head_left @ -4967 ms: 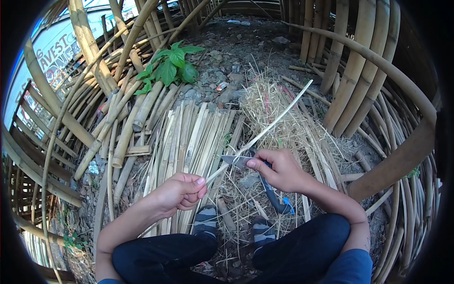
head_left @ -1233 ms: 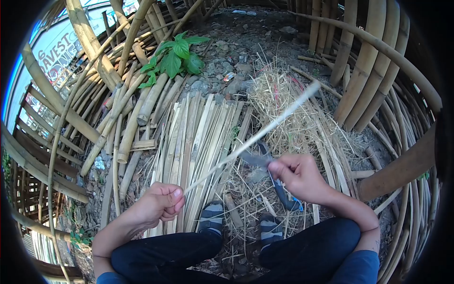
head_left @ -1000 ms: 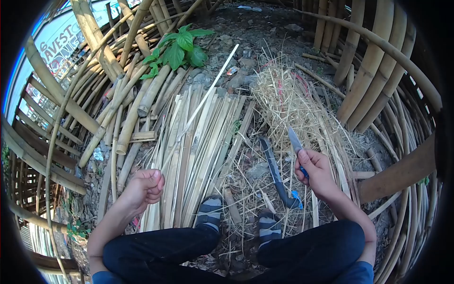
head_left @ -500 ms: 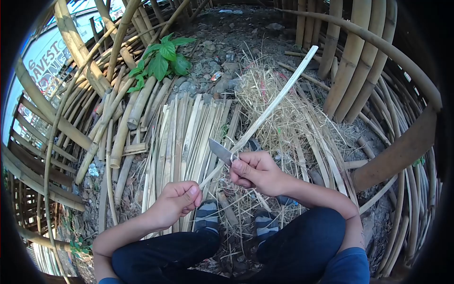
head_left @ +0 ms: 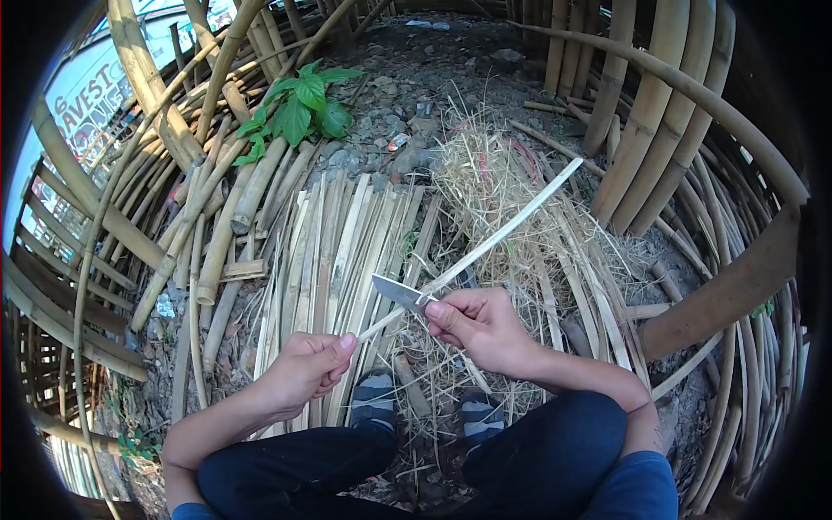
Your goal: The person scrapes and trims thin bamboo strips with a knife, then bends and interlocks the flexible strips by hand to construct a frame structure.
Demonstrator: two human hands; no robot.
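A long pale bamboo strip [head_left: 511, 224] slants from my left hand up to the far right. Its near end is pinched between the thumb and fingers of my left hand [head_left: 314, 368]. My right hand [head_left: 481, 328] is closed around a knife, whose handle is hidden in the fist. The knife's blade [head_left: 397, 293] points up and left and crosses the strip, with its flat side showing. Beneath the hands lies a row of split bamboo strips [head_left: 334, 251], side by side on the ground.
A heap of shavings [head_left: 485, 173] lies beyond my right hand. Bamboo poles [head_left: 654, 113] stand at the right, and a thick pole [head_left: 724, 290] juts in. More poles pile up at the left beside a leafy plant [head_left: 299, 104]. My sandalled feet [head_left: 374, 399] are below.
The strip's far end has dropped lower, and the strip lies at a flatter slant. The knife has moved slightly left and down, and my left hand has shifted a little left.
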